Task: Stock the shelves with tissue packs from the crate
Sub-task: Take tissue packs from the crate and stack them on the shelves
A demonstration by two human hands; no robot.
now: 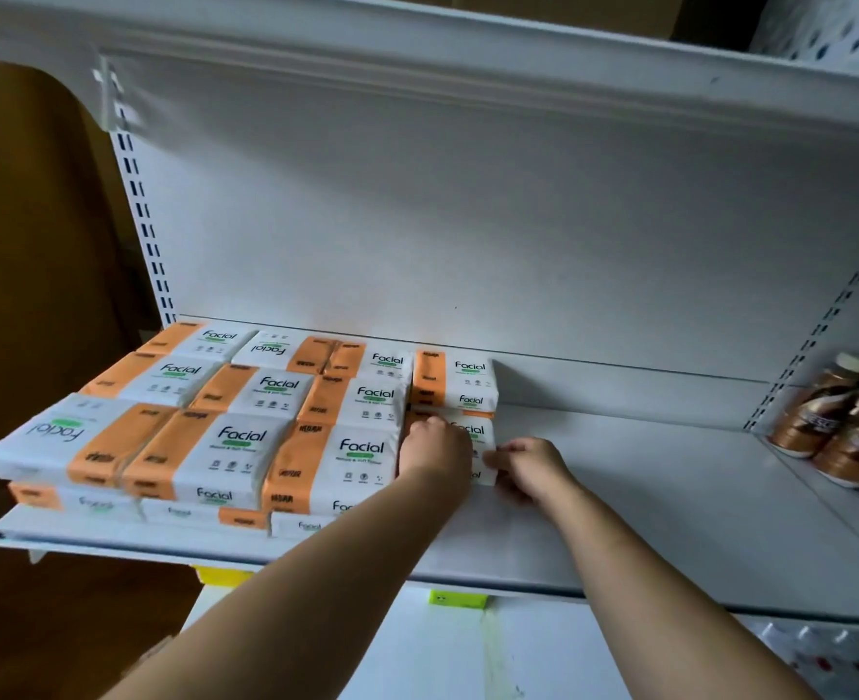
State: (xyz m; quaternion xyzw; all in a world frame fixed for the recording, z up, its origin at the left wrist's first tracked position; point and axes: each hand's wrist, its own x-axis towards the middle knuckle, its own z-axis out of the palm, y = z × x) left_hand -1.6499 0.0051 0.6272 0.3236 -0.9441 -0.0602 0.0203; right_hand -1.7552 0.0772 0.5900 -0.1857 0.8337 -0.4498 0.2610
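Right, you're working at the white shelf (pixel 644 522). Its left half is filled by a block of stacked packs (pixel 246 437), three columns wide, running from the near lip to the back panel (pixel 468 219). The right half lies bare as far as the brown bottles (pixel 841 426) at the far right. The crate is out of view.

A fourth column is begun. One short stack (pixel 455 381) sits far back by the panel, and the pack (pixel 473 430) you hold lies just near of it, touching the block's right side. It seems to rest on another pack, though your hands hide most of what is under it.

Your left hand (pixel 435 449) is curled over the pack's left end, where it meets the block. Your right hand (pixel 531 467) pinches the right end between thumb and fingers.

To seat it well, push from the right so the left end closes up against the block. Then butt the far edge against the short stack so no gap is left. Match the row beside it, with the label up and the orange band to the left. The wrap looks soft, so squeeze lightly or the pack will bulge and sit crooked. Draw your left fingers out upward, not sideways, or they may drag the pack off line. Check the near edge lines up with the neighbouring row before you let go.
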